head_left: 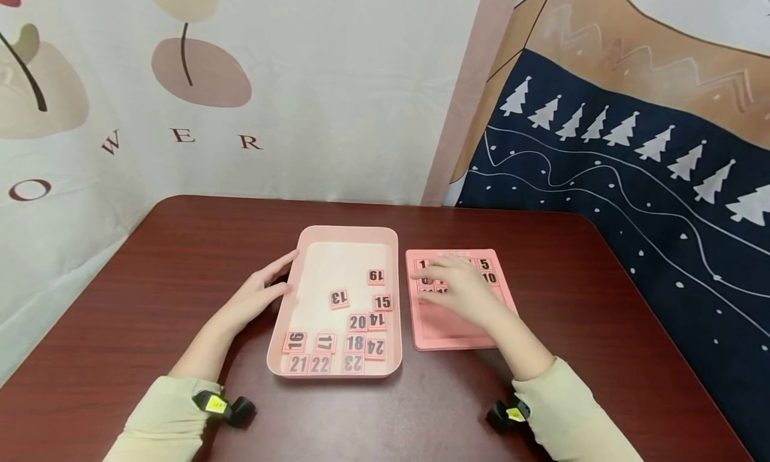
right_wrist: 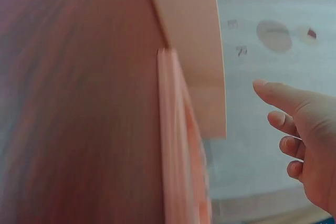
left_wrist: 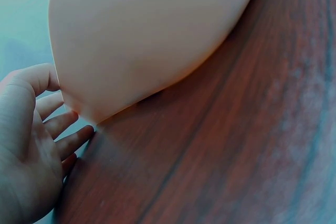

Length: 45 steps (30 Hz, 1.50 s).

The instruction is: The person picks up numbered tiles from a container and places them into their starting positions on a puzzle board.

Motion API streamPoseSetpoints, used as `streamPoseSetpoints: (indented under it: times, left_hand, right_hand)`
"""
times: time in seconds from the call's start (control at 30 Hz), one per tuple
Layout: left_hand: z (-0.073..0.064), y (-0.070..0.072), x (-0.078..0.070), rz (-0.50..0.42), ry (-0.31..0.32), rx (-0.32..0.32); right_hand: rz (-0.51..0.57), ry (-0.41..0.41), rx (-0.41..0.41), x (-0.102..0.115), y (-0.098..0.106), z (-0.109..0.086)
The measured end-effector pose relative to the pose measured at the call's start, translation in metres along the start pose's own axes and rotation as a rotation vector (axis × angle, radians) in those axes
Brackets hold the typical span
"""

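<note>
My left hand [head_left: 255, 300] rests against the left side of a pink plastic tray [head_left: 345, 258], its thumb and fingers touching the outer wall. In the left wrist view those fairly straight fingers [left_wrist: 68, 142] meet the tray's edge. Loose number tiles lie in the tray, among them tile 13 [head_left: 339, 299], tile 19 [head_left: 375, 277] and tile 15 [head_left: 382, 303]. Over the pink number board [head_left: 448, 328] hovers my right hand [head_left: 466, 291], fingers relaxed and holding nothing. Tiles fill the board's upper rows, such as tile 5 [head_left: 484, 265] and tile 10 [head_left: 489, 278]; the hand hides some.
Tray and board lie side by side on a dark reddish wooden table [head_left: 198, 248], a narrow gap between them. Behind the table hang a pale printed curtain [head_left: 337, 114] and, at the right, a navy cloth [head_left: 601, 188] with white trees. Each wrist carries a small black camera.
</note>
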<state>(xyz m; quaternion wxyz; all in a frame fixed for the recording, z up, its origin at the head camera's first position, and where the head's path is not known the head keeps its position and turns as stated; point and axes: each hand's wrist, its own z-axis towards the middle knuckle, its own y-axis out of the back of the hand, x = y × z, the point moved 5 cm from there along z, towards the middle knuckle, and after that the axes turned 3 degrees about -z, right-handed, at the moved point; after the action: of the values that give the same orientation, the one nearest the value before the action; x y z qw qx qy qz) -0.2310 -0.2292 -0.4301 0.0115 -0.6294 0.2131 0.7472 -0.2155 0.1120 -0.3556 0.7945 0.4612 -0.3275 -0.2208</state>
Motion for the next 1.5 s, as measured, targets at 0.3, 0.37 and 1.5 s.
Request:
streamPoseSetpoints:
  times: [0.3, 0.37, 1.5]
  left_hand:
    - [-0.001, 0.000, 0.001, -0.010, 0.002, 0.006]
    - [0.000, 0.000, 0.000, -0.009, 0.001, 0.006]
    - [0.000, 0.000, 0.000, 0.002, -0.031, 0.007]
  right_hand:
    - [0.024, 0.157, 0.083, 0.038, -0.025, 0.041]
    - [0.021, 0.172, 0.128, 0.043, -0.032, 0.049]
    - [-0.102, 0.119, 0.526, 0.051, -0.100, 0.095]
